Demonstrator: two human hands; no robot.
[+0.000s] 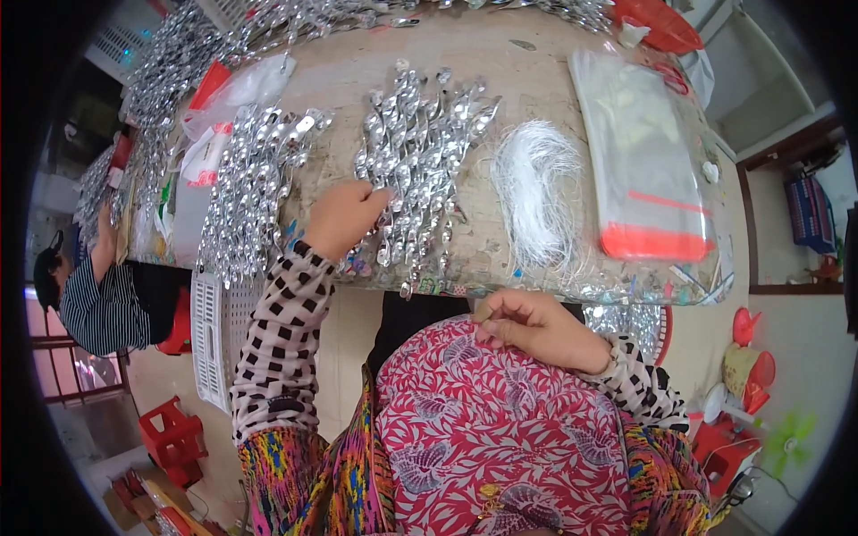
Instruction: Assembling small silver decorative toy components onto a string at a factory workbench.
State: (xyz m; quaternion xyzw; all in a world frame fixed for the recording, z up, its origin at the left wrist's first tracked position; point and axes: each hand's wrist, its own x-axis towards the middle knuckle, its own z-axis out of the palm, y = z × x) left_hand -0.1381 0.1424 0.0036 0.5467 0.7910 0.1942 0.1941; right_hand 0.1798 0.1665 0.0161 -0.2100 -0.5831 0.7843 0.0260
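In the middle of the table lies a bunch of shiny silver twisted strands (416, 152). My left hand (344, 219) is closed at the left edge of this bunch, its fingertips on one of the strands. Close to my body, just off the table's front edge, my right hand (541, 330) has thumb and fingers pinched together above the red patterned apron (500, 402). Whatever lies between those fingers is too small to make out. A bundle of fine white threads (538, 192) rests to the right of the strands. Checked sleeve covers (277, 348) wrap my forearms.
More silver strands (246, 196) lie left. A stack of clear plastic bags (639, 152) with red edges is at right, and a red basket (661, 25) stands behind. A white crate (212, 339) is below the table at left. Another person (105, 299) sits at far left.
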